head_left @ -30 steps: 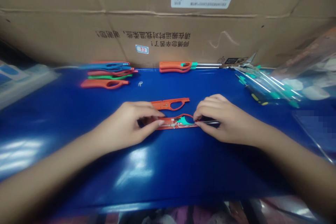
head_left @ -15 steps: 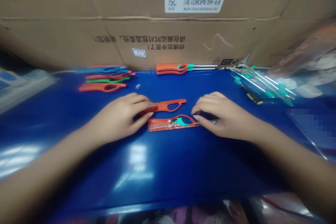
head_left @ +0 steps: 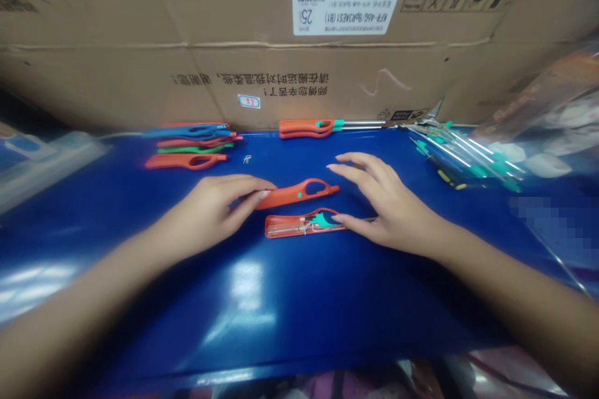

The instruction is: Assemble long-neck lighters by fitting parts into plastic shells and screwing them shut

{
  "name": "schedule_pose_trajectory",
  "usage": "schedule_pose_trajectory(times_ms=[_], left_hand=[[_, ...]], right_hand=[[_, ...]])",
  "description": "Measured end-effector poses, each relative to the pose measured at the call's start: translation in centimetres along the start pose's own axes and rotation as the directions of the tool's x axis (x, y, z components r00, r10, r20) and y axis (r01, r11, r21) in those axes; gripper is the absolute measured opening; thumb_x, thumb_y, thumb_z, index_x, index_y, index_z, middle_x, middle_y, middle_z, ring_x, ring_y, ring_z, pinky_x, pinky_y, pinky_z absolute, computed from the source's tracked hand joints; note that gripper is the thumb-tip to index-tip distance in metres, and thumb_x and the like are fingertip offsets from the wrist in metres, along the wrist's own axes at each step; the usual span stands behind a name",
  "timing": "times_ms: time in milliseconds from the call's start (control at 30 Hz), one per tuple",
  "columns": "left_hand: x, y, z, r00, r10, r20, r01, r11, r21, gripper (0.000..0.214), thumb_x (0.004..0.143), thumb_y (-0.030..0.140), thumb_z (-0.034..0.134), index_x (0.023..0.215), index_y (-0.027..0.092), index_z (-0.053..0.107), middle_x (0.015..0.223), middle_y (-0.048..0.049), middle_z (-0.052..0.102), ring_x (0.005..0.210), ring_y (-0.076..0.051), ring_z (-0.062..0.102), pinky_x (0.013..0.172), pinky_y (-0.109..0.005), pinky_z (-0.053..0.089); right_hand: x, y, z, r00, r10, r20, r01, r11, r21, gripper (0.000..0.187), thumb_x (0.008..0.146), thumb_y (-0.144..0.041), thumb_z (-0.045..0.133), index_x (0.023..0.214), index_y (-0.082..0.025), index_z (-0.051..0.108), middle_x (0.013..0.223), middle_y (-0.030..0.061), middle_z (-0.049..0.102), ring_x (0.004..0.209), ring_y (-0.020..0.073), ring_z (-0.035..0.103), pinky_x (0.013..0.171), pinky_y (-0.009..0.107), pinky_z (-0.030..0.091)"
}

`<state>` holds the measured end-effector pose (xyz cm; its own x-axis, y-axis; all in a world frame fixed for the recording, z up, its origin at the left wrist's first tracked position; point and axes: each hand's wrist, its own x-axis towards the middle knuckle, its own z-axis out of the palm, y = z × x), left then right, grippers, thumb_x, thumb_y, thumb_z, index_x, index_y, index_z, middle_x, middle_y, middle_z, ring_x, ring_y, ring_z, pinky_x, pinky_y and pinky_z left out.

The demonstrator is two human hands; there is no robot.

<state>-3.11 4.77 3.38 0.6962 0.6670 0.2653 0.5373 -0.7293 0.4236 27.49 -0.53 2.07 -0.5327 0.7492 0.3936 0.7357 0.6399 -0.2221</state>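
My left hand (head_left: 224, 202) pinches the rear end of an orange lighter casing half (head_left: 283, 196) between thumb and fingers. The casing's outer face shows, with its oval finger loop to the right. Just in front lies the other orange half (head_left: 281, 218) on the table, its inside up, holding a clear tube, a white wire and a green trigger (head_left: 322, 220). My right hand (head_left: 388, 206) is open with fingers spread. Its thumb is over the front end of the lower half; whether it touches cannot be made out. The metal rod there is mostly hidden by this hand.
Orange, blue and green casings (head_left: 187, 162) are stacked at the back left, near small metal bits (head_left: 247, 159). Assembled lighters (head_left: 304, 128) lie along the cardboard box (head_left: 253, 62). At the right are metal rods with green parts (head_left: 468, 149) and a black-yellow screwdriver (head_left: 444, 171).
My left hand has turned the casing half over, from inside showing to outer face showing. The fingers of my right hand have spread apart and moved slightly left.
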Motion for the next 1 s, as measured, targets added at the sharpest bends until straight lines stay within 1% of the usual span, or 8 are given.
schedule_pose_trajectory(times_ms=[67,200,400,467,567,667,800,1000], left_hand=[[0.0,0.8,0.0,0.997,-0.073,0.022,0.076,0.984,-0.163,0.026,0.101,0.032,0.053,0.114,0.02,0.072,0.11,-0.0025,0.077,0.096,-0.017,0.072,0.088,-0.025,0.055],[0.1,1.8,0.5,0.973,-0.187,0.133,0.227,0.877,-0.424,0.023,0.1,0.035,0.055,0.106,0.022,0.074,0.102,0.0014,0.078,0.089,-0.014,0.072,0.081,-0.02,0.056],[0.1,1.7,1.0,0.943,-0.283,0.176,0.333,0.823,-0.46,0.027,0.098,0.038,0.056,0.1,0.018,0.074,0.087,-0.001,0.076,0.072,-0.013,0.067,0.066,-0.021,0.054],[0.2,1.8,0.9,0.959,-0.245,0.144,0.283,0.867,-0.41,0.027,0.099,0.037,0.054,0.099,0.018,0.074,0.092,-0.0021,0.075,0.078,-0.014,0.068,0.071,-0.023,0.054],[0.1,2.0,0.6,0.991,-0.105,0.081,0.124,0.954,-0.273,0.025,0.1,0.036,0.056,0.101,0.02,0.074,0.103,-0.0033,0.071,0.09,-0.016,0.066,0.082,-0.026,0.052],[0.0,1.9,0.6,0.994,-0.011,0.108,0.028,0.987,-0.16,0.025,0.093,0.041,0.066,0.108,0.022,0.072,0.108,-0.0042,0.069,0.095,-0.018,0.065,0.084,-0.029,0.051],[-0.3,1.5,0.9,0.985,0.016,0.171,-0.009,0.999,-0.043,0.025,0.092,0.038,0.067,0.111,0.021,0.069,0.106,-0.0051,0.068,0.096,-0.021,0.064,0.083,-0.033,0.051],[-0.6,1.4,1.1,0.976,0.042,0.214,-0.037,0.999,-0.027,0.024,0.094,0.033,0.064,0.114,0.023,0.069,0.112,-0.0047,0.067,0.098,-0.02,0.063,0.084,-0.033,0.051]], right_hand=[[0.0,-0.4,0.2,1.0,-0.005,0.015,0.004,1.0,0.021,0.063,0.094,-0.039,0.066,0.147,-0.017,0.042,0.147,0.0174,0.049,0.137,0.0299,0.046,0.109,0.044,0.039],[0.0,-0.7,0.7,0.998,-0.058,0.031,0.054,0.992,0.111,0.04,0.097,-0.03,0.061,0.135,-0.019,0.052,0.123,0.0103,0.068,0.111,0.0246,0.062,0.1,0.042,0.041],[-0.1,-0.9,1.3,0.997,-0.027,0.065,0.014,0.981,0.195,0.045,0.093,-0.039,0.069,0.131,-0.019,0.055,0.119,0.0077,0.07,0.107,0.0232,0.062,0.1,0.041,0.039],[-0.1,-0.9,1.4,0.997,-0.005,0.077,-0.011,0.978,0.209,0.039,0.094,-0.037,0.067,0.128,-0.019,0.058,0.118,0.0072,0.07,0.106,0.0225,0.061,0.1,0.041,0.039],[0.0,-1.0,1.5,0.995,0.025,0.095,-0.045,0.975,0.215,0.036,0.094,-0.038,0.066,0.125,-0.021,0.059,0.118,0.0067,0.069,0.107,0.0224,0.06,0.099,0.04,0.038],[0.1,-1.1,1.5,0.993,0.043,0.111,-0.065,0.977,0.205,0.034,0.094,-0.038,0.067,0.123,-0.022,0.06,0.118,0.0065,0.068,0.109,0.0229,0.059,0.097,0.039,0.038],[0.2,-1.0,1.6,0.988,0.043,0.15,-0.07,0.981,0.182,0.034,0.093,-0.04,0.068,0.122,-0.023,0.062,0.12,0.0061,0.068,0.112,0.0237,0.058,0.098,0.04,0.037],[0.1,-0.9,1.7,0.978,0.031,0.204,-0.062,0.987,0.147,0.032,0.094,-0.041,0.066,0.121,-0.024,0.064,0.122,0.0061,0.067,0.115,0.024,0.058,0.1,0.042,0.036]])
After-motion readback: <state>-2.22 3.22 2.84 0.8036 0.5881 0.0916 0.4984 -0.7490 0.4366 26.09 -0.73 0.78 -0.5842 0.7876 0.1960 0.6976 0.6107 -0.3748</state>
